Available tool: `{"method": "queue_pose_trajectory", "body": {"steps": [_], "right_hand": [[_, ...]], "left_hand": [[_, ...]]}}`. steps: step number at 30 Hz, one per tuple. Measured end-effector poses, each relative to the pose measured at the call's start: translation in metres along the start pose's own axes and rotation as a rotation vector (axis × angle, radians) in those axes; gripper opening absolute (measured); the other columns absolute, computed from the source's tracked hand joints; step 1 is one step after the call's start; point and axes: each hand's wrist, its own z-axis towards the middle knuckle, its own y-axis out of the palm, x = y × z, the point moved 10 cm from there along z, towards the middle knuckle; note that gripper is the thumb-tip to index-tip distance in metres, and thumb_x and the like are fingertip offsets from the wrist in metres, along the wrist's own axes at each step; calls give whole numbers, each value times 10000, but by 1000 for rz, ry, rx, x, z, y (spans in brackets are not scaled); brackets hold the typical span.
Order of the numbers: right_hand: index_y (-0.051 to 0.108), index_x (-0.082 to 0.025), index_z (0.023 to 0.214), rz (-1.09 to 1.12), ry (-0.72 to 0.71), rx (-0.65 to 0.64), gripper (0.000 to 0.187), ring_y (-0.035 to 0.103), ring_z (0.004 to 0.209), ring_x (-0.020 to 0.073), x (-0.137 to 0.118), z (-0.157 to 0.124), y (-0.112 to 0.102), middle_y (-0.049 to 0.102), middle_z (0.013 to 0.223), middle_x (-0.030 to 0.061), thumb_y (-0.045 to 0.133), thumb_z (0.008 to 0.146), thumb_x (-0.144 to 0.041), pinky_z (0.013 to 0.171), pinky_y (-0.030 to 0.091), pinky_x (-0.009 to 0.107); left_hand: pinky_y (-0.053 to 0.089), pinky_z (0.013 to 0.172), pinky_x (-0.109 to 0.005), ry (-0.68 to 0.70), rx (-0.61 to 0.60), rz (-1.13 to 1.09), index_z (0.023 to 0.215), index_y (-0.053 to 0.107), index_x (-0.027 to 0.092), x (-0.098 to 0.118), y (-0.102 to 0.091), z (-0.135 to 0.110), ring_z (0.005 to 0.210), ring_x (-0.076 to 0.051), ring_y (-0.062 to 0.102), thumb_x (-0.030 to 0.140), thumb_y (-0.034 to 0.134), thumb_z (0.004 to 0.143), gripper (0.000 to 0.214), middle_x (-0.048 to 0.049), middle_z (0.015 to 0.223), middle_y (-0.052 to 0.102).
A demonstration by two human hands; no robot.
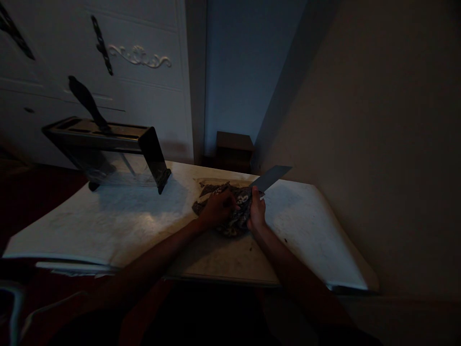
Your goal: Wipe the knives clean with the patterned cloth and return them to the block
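1. We hold a cleaver (pixel 271 178) in our right hand (pixel 257 211). The fingers are clenched around its handle end, which is hidden inside the fist and the fabric.
2. The broad grey blade sticks out past the hand, up and to the right, tilted just above the tabletop.
3. Our left hand (pixel 216 210) lies palm down on a dark patterned cloth (pixel 235 227). Its fingers curl onto the fabric, but in this dim light we cannot tell whether they pinch it or only press on it.
4. The cloth lies crumpled on the pale table (pixel 126 226), near the far edge and a little right of middle. It sits between and under both hands and touches the base of the blade.
5. At the table's far left corner stands a dark knife block (pixel 108 144), well apart from the hands.
6. One black knife handle (pixel 85 100) juts from a slot in the block, leaning left.
7. Behind the block is a white cabinet (pixel 144 96) with scrolled ornament.
8. A small brown box (pixel 234 146) sits on the floor beyond the table, against the blue wall.
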Motion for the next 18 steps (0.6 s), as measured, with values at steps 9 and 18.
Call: {"method": "queue_pose_trajectory", "body": {"steps": [9, 18], "right_hand": [[615, -182, 1000, 73, 105, 7, 442, 679, 873, 189, 4, 1, 3, 710, 970, 37, 717, 716, -504, 818, 568, 335], [627, -177, 969, 67, 142, -70, 407, 692, 852, 206, 4, 0, 12, 723, 880, 38, 753, 697, -453, 749, 577, 325]], "left_hand": [[419, 672, -302, 239, 26, 410, 831, 594, 168, 37, -14, -8, 742, -189, 587, 462, 589, 860, 296, -53, 803, 613], [475, 716, -363, 63, -156, 669, 1118, 570, 172, 31, 16, -13, 936, -296, 650, 540, 551, 876, 441, -120, 1073, 650]]}}
